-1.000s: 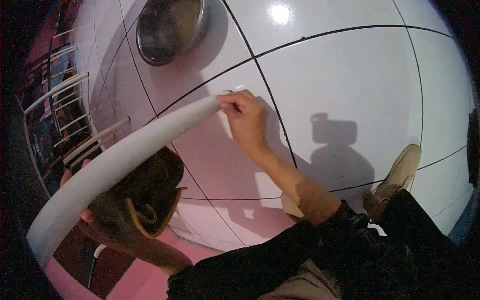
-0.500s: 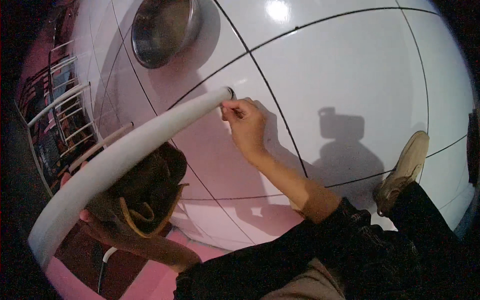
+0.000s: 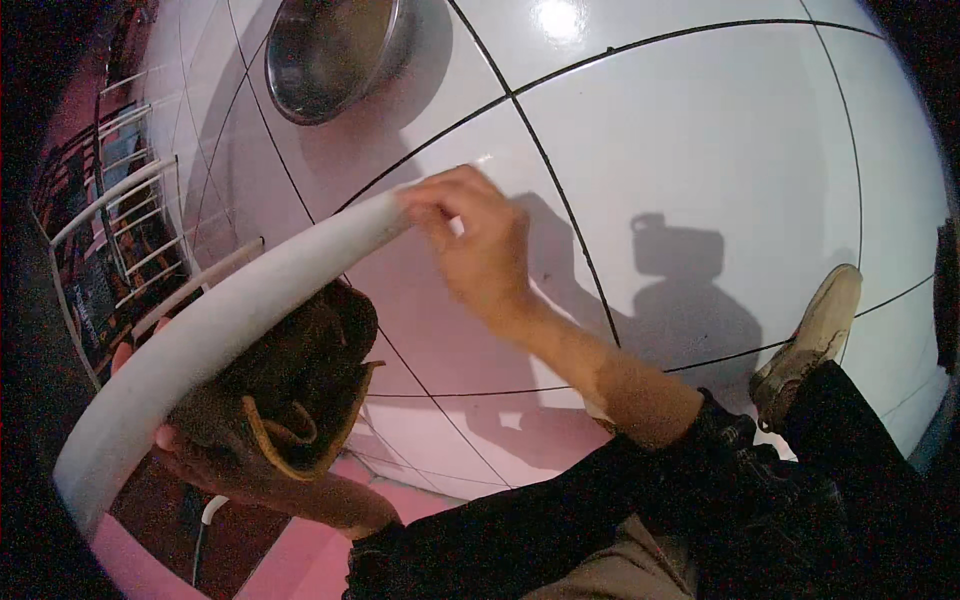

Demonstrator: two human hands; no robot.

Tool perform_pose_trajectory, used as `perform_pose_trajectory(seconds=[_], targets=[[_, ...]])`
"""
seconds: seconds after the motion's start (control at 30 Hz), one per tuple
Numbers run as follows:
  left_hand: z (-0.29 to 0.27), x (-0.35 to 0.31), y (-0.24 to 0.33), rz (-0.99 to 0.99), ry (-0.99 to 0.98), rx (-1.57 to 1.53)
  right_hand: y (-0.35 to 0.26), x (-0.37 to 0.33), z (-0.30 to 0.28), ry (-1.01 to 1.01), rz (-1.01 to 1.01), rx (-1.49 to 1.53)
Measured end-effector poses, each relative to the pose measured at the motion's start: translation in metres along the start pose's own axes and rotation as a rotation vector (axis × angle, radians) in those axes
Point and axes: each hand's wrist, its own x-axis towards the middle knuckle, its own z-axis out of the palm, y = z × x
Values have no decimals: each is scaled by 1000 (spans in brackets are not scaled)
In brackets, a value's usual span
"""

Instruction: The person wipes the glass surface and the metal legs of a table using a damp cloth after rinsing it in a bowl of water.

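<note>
A long, curved white strip point(image 3: 240, 300), looking like a thick shoe sole, runs up from the lower left. Against its underside lies a dark brown piece point(image 3: 300, 370), shaped like a shoe upper, with a yellow-edged opening. My left hand point(image 3: 215, 478) comes from below and wraps around both; fingertips show past the strip's far side, the thumb at its near side. At the strip's upper right end, my right hand point(image 3: 470, 235) pinches it between thumb and fingers, hiding the tip. Whether the strip is joined to the brown piece all along, I cannot tell.
A dark metal bowl point(image 3: 330, 60) stands on white floor tiles point(image 3: 700, 140) at the upper left. Wire racks point(image 3: 125, 220) line the left side. On the right is my beige shoe point(image 3: 815, 335), beside a shadow on the floor. Pink surface point(image 3: 320, 550) shows at the bottom.
My right hand has moved slightly left and up, and its fingers now cover the strip's dark-edged tip. My left hand has stayed nearly in place.
</note>
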Motion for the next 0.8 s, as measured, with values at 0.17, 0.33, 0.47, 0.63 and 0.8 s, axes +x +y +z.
perform_pose_trajectory(seconds=[0.17,0.33,0.47,0.63,0.8], targets=[[6,1,-1,-1,-1,-8,65,16,-14,-4,73,-104],[1,2,-1,0,5,-2,2,0,-3,-48,-14,-67],[5,2,2,8,9,-7,31,6,-16,-33,-9,29],[3,-3,-5,-1,4,-1,28,1,-7,-25,42,-9],[3,4,2,24,3,18,34,9,-6,-3,-119,6]])
